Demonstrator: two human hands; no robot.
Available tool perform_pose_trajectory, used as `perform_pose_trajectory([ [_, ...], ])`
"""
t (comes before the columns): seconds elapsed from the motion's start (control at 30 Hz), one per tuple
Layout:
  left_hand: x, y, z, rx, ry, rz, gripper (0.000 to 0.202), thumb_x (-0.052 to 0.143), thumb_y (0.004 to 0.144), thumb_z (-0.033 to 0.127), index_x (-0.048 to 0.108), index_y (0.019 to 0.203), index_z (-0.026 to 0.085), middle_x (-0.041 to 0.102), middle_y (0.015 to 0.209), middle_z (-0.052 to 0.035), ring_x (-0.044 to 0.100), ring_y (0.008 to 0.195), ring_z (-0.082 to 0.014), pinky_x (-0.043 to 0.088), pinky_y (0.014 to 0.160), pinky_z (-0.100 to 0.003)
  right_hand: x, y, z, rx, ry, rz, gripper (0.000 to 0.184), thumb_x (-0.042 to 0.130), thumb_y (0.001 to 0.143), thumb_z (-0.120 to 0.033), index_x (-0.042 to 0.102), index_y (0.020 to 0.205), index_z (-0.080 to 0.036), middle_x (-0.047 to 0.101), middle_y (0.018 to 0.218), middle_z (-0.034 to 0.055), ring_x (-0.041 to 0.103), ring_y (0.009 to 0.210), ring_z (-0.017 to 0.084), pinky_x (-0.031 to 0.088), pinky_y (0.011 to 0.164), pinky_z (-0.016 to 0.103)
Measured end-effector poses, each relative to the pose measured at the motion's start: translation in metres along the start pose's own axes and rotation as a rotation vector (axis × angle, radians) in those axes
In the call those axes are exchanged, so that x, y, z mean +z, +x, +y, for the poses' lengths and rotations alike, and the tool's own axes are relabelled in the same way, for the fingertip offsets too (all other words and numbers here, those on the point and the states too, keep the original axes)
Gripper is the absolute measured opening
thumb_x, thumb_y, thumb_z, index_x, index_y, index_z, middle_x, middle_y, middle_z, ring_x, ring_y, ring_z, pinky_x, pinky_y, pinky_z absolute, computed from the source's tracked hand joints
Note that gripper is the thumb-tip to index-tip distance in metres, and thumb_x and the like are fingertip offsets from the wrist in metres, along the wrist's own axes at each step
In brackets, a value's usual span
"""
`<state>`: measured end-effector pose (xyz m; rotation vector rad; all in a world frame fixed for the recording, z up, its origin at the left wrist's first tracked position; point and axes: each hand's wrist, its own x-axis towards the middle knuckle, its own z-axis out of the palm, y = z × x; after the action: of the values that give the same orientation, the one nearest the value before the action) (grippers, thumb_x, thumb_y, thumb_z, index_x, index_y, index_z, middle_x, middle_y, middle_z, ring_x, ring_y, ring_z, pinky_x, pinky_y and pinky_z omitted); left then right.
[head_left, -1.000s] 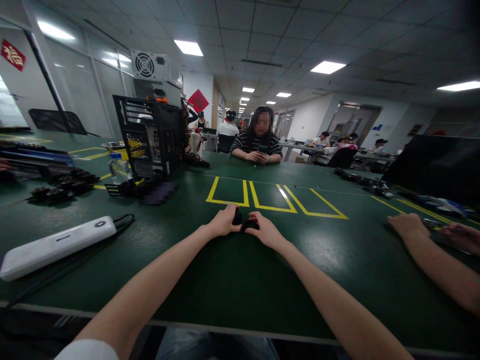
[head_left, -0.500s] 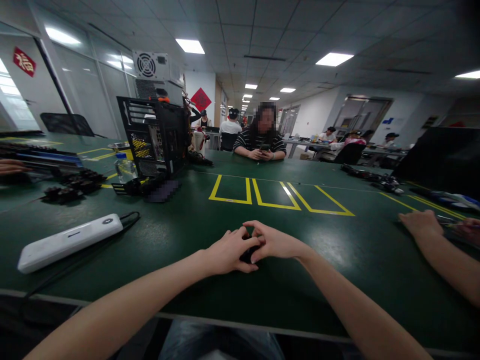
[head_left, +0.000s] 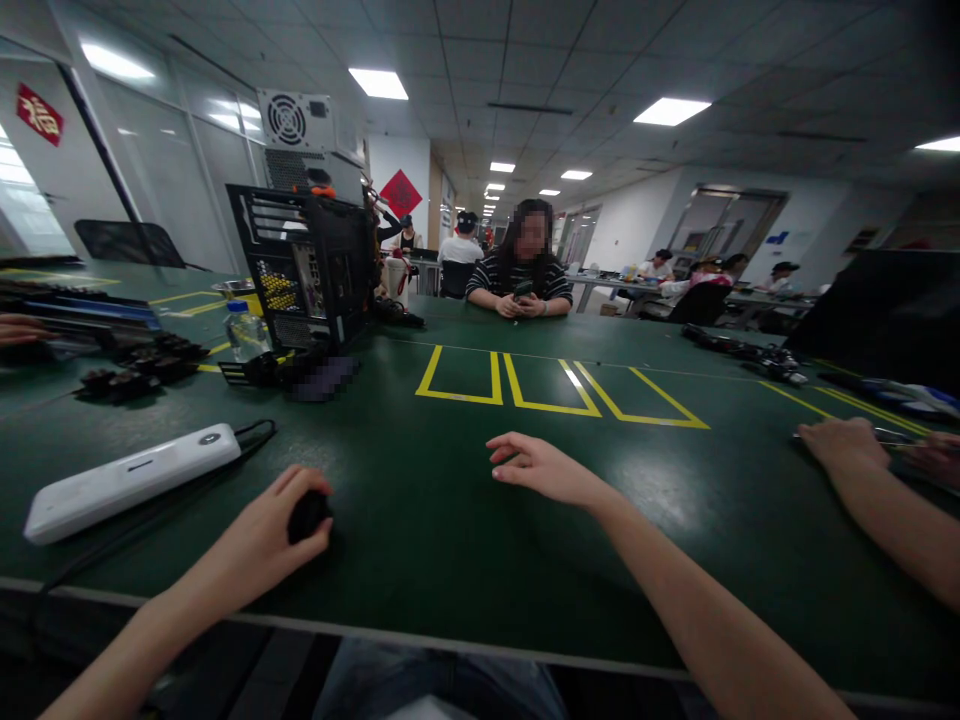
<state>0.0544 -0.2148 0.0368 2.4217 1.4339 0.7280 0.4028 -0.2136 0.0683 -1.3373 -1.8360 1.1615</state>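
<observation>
My left hand (head_left: 281, 535) is curled around a small black rounded object (head_left: 309, 516) at the left front of the green table (head_left: 420, 560). The fingers cover part of this object, so its exact kind does not show. Nothing is in my right hand (head_left: 544, 468), which hovers over or rests lightly on the table right of the middle, with its fingers stretched out to the left and a little apart. A white power strip-like bar (head_left: 135, 480) with a black cord lies left of my left hand.
An open black computer case (head_left: 307, 260) stands at the back left, beside a clear bottle (head_left: 246, 330). Yellow tape outlines (head_left: 459, 400) mark the table ahead. Another person's hand (head_left: 844, 445) is at the right. Across the table sits a person (head_left: 517, 275) with a phone.
My hands were together around the black object at the middle. My left hand has carried it left, towards the white bar. My right hand has let go and stays near the middle.
</observation>
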Motion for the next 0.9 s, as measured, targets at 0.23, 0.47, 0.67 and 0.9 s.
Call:
perform_pose_trajectory([
  [0.23, -0.035, -0.010, -0.056, -0.092, 0.341, 0.102, 0.038, 0.037, 0.072, 0.042, 0.035, 0.108, 0.030, 0.049, 0.104, 0.0011, 0.044, 0.099, -0.0238, 0.032, 0.086, -0.036, -0.015, 0.008, 0.014, 0.060, -0.140, 0.087, 0.040, 0.055, 0.067, -0.041, 0.051, 0.102, -0.020, 0.053, 0.102, 0.0060, 0.055, 0.082, 0.016, 0.043, 0.075, 0.034],
  [0.47, -0.041, -0.013, -0.045, -0.332, 0.395, -0.057, 0.045, 0.028, 0.073, 0.051, 0.031, 0.113, 0.030, 0.044, 0.116, 0.0002, 0.057, 0.082, -0.0208, 0.039, 0.073, -0.031, -0.015, 0.007, 0.013, 0.055, -0.223, 0.059, 0.038, 0.051, 0.071, -0.041, 0.050, 0.102, -0.021, 0.053, 0.104, 0.0054, 0.055, 0.085, 0.016, 0.043, 0.076, 0.033],
  [0.67, -0.044, -0.018, -0.048, -0.264, 0.338, -0.053, 0.040, 0.032, 0.068, 0.049, 0.037, 0.104, 0.032, 0.052, 0.105, 0.0067, 0.053, 0.092, -0.0196, 0.036, 0.080, -0.026, -0.016, 0.008, 0.017, 0.039, -0.210, 0.056, 0.036, 0.051, 0.071, -0.040, 0.052, 0.101, -0.021, 0.055, 0.101, 0.0046, 0.055, 0.086, 0.017, 0.043, 0.075, 0.033],
  [0.9, -0.048, -0.019, -0.038, -0.254, 0.356, -0.081, 0.039, 0.033, 0.070, 0.044, 0.036, 0.106, 0.029, 0.053, 0.104, 0.0051, 0.054, 0.084, -0.0164, 0.036, 0.078, -0.023, -0.015, 0.010, 0.021, 0.014, -0.186, 0.057, 0.033, 0.052, 0.070, -0.037, 0.053, 0.099, -0.021, 0.056, 0.100, 0.0043, 0.055, 0.088, 0.017, 0.043, 0.076, 0.034],
])
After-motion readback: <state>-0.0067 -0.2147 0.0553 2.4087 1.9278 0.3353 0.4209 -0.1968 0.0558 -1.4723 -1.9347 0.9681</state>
